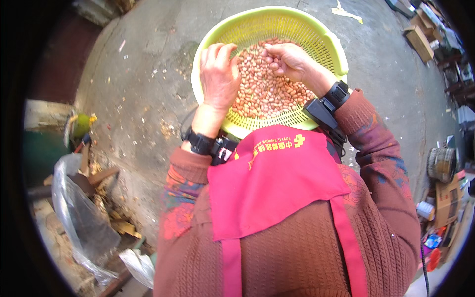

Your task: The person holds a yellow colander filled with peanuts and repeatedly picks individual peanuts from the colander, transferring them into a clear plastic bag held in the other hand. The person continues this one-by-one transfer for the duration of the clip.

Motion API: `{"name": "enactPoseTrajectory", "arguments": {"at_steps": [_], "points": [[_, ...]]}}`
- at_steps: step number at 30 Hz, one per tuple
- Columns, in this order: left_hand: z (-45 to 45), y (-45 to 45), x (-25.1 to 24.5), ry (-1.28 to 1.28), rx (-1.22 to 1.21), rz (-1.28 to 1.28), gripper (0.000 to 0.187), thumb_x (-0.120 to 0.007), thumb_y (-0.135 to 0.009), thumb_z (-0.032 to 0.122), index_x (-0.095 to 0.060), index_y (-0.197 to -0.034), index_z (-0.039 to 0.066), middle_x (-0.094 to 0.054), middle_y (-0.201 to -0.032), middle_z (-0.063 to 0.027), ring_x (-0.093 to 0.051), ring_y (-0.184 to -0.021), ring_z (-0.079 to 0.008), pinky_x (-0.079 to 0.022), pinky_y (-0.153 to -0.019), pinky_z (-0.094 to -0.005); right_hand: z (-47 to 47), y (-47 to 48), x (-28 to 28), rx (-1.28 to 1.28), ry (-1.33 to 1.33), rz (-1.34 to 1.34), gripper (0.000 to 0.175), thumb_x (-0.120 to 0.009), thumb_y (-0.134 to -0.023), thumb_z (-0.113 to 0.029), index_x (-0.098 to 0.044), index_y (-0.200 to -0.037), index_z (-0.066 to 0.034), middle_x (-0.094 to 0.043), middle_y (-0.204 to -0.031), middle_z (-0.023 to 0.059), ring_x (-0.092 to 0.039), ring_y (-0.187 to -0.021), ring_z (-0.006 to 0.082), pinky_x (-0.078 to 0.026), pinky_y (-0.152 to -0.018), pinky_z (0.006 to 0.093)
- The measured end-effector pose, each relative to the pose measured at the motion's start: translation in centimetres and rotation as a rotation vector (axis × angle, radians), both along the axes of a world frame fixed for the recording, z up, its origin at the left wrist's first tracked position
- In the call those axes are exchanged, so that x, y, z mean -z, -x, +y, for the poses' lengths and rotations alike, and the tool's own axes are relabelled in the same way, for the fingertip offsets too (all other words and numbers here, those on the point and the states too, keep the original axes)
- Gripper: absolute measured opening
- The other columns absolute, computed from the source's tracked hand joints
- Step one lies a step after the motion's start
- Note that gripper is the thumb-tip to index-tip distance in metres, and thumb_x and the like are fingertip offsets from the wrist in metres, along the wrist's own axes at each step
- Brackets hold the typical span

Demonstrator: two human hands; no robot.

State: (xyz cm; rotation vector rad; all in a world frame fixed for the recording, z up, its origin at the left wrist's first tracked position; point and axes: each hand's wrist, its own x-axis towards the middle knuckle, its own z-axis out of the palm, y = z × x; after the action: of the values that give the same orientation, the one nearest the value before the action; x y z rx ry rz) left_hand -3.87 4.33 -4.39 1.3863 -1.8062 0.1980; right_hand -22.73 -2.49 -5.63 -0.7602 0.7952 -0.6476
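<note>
A yellow-green plastic basket (213,35) with slotted walls stands in front of me, holding a layer of reddish-brown shelled peanuts (265,96). My left hand (220,76) is palm down over the basket's left side, fingers bent and thumb apart. Its palm is hidden, so I cannot tell whether it holds anything. Above the peanuts, my right hand (291,61) is turned partly palm up. Its fingers curl inward around what look like a few peanuts, and its thumb points left.
Scraps litter the concrete floor (148,48). A clear plastic bag (70,200) and wood pieces (102,175) lie at left. Cardboard boxes (447,200) and a round metal container (441,164) line the right side. A pink apron (274,196) bearing writing covers my chest.
</note>
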Motion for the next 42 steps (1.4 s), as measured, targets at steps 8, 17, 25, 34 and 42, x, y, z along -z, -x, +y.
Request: {"name": "enactPoseTrajectory", "arguments": {"at_steps": [8, 17, 25, 34, 42], "points": [[-1.9, -3.4, -1.3, -0.493, -0.345, -0.182, 0.049, -0.062, -0.08, 0.015, -0.045, -0.125, 0.01, -0.058, -0.106, -0.016, -0.054, -0.102, -0.0354, -0.045, -0.082, -0.0446, -0.1, 5.8, -3.1, 0.113, 0.279, -0.249, 0.016, -0.051, -0.092, -0.013, -0.055, -0.098, 0.001, -0.056, -0.076, 0.0019, -0.047, -0.055, 0.0046, -0.037, -0.043, 0.0164], [-2.4, -5.2, -1.6, -0.402, -0.11, -0.063, 0.052, -0.062, -0.078, 0.009, -0.043, -0.127, 0.009, -0.062, -0.097, -0.0214, -0.061, -0.091, -0.0367, -0.049, -0.076, -0.0426, 1.7, 17.5, 0.8, 0.578, 0.259, -0.433, 0.017, -0.048, -0.092, -0.008, -0.054, -0.099, 0.0068, -0.054, -0.076, 0.0075, -0.047, -0.06, 0.0102, -0.038, -0.047, 0.021], [-3.3, -4.3, -4.1, -0.618, -0.166, -0.359, 0.055, -0.059, -0.082, 0.009, -0.035, -0.131, 0.0, -0.058, -0.107, -0.0244, -0.056, -0.099, -0.0394, -0.046, -0.082, -0.0422, -0.3, 23.2, 11.7, 0.954, -0.133, -0.28, 0.015, -0.048, -0.087, -0.003, -0.055, -0.095, 0.0083, -0.059, -0.08, 0.0111, -0.057, -0.064, 0.0169, -0.052, -0.056, 0.0281], [-5.7, 0.5, -6.0, -0.574, -0.021, -0.57, 0.053, -0.056, -0.086, 0.011, -0.035, -0.133, 0.0, -0.04, -0.129, -0.0243, -0.043, -0.116, -0.0382, -0.037, -0.096, -0.0444, -6.4, 23.6, 22.8, 0.998, -0.343, -0.325, 0.014, -0.045, -0.086, 0.002, -0.052, -0.094, 0.0108, -0.056, -0.079, 0.0162, -0.059, -0.066, 0.0244, -0.054, -0.062, 0.0337], [-6.4, 6.5, -4.6, -0.844, 0.291, -0.49, 0.047, -0.057, -0.086, 0.012, -0.042, -0.13, 0.005, -0.04, -0.131, -0.0225, -0.04, -0.122, -0.0347, -0.035, -0.101, -0.0411, -11.0, 22.3, 27.2, 1.039, -0.484, -0.094, 0.018, -0.047, -0.086, -0.006, -0.05, -0.095, 0.0092, -0.054, -0.088, 0.0187, -0.059, -0.079, 0.0299, -0.053, -0.072, 0.0404]]}}
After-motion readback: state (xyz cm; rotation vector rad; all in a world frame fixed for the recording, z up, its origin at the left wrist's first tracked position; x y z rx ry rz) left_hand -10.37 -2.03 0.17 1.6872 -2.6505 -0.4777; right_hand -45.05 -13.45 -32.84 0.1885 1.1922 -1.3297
